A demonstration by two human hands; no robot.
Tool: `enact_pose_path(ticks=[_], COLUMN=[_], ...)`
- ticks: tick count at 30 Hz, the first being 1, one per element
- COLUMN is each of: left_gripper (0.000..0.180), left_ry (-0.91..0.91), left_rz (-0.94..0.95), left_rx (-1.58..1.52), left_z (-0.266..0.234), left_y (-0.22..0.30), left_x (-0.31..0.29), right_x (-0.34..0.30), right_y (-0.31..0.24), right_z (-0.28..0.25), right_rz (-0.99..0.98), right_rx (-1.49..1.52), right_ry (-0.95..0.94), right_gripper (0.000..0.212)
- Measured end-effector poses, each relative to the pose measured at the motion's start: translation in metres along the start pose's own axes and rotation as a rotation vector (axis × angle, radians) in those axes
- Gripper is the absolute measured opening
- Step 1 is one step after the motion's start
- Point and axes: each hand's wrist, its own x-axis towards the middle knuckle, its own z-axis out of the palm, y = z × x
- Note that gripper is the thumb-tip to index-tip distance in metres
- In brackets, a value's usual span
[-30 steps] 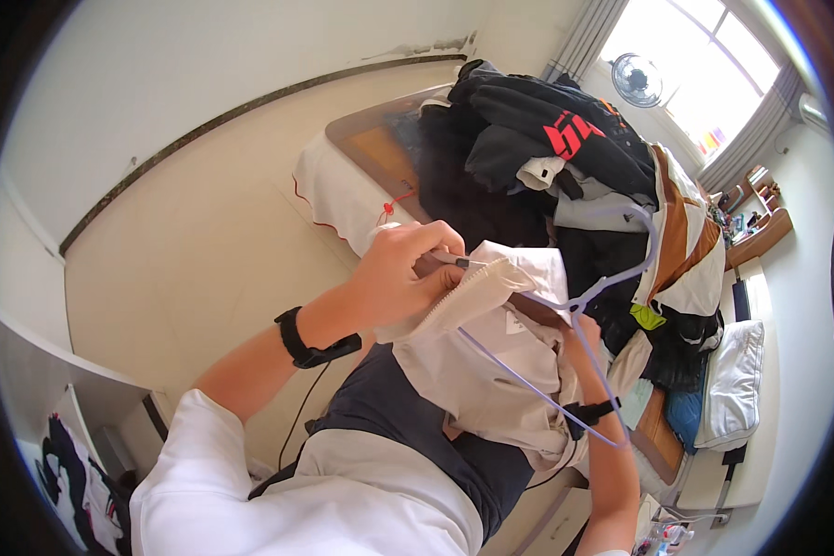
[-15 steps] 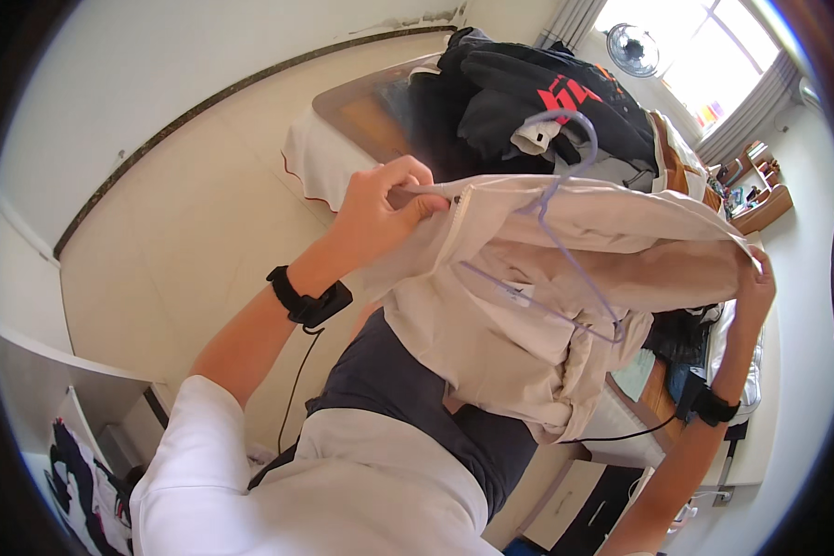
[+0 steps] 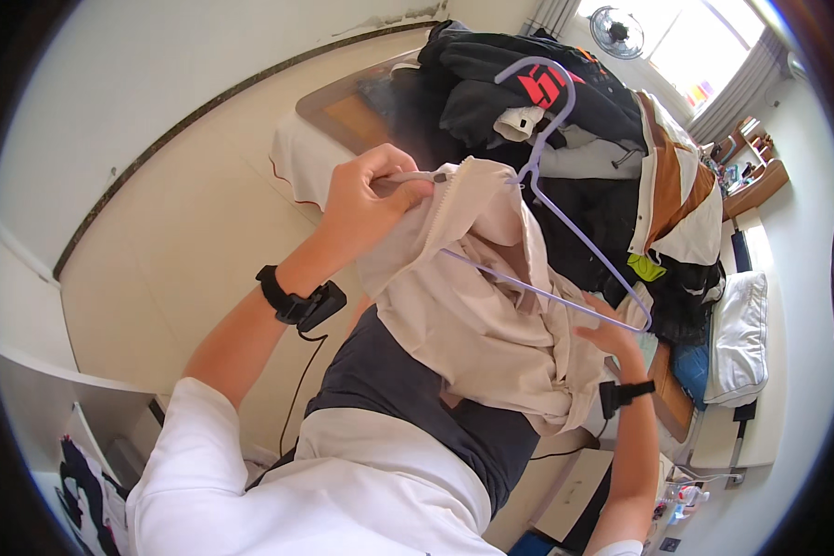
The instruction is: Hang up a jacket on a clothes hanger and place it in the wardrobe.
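A beige zip jacket [image 3: 454, 324] hangs in front of my body. My left hand [image 3: 375, 190] is closed on its upper edge beside the zip, thumb against the fingers. A pale purple clothes hanger [image 3: 588, 239] sits with its left end inside the jacket; its hook points up and its right shoulder stands outside the cloth. My right hand [image 3: 613, 335] is at the hanger's lower right corner, against the jacket, thumb and fingers apart. The hanger's bar crosses in front of that hand, and the cloth partly hides its fingertips.
Ahead, dark clothes [image 3: 491, 83] are heaped on a bed with a wooden edge [image 3: 329, 116]. A brown and white jacket [image 3: 672, 185] lies at the heap's right. Further right are a silvery-white pillow [image 3: 741, 338] and a small wooden shelf [image 3: 755, 190]. A fan [image 3: 616, 32] stands by the window.
My right hand has let go of the jacket's far right edge and moved left and inward. That side of the jacket has dropped, baring the hanger's right half. My left hand keeps its hold.
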Motion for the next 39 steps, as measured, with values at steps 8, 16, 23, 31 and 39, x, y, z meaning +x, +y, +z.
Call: enact_pose_path(ticks=[8,16,23,31,39], left_gripper=[0.02,0.019,0.01,0.012,0.02], left_ry=[0.045,0.086,-0.088,-0.031,-0.072], left_rz=[-0.117,-0.132,-0.181,-0.198,-0.19], left_rx=[-0.091,-0.241,-0.071,-0.186,-0.128], left_z=[-0.003,-0.02,-0.037,-0.029,-0.036], left_y=[-0.014,-0.04,-0.046,-0.04,-0.047], left_x=[0.007,0.006,0.0,-0.005,-0.007], right_x=[0.062,0.095,0.111,0.115,0.146], right_y=[-0.047,-0.066,-0.078,-0.038,-0.049], right_z=[0.061,0.078,-0.004,0.06,0.11], right_rz=[-0.217,0.037,-0.127,0.094,-0.253], right_rx=[0.162,0.356,1.251,0.35,-0.377], right_ry=[0.174,0.247,0.385,0.106,0.421], right_gripper=[0.083,0.048,0.058,0.06,0.059])
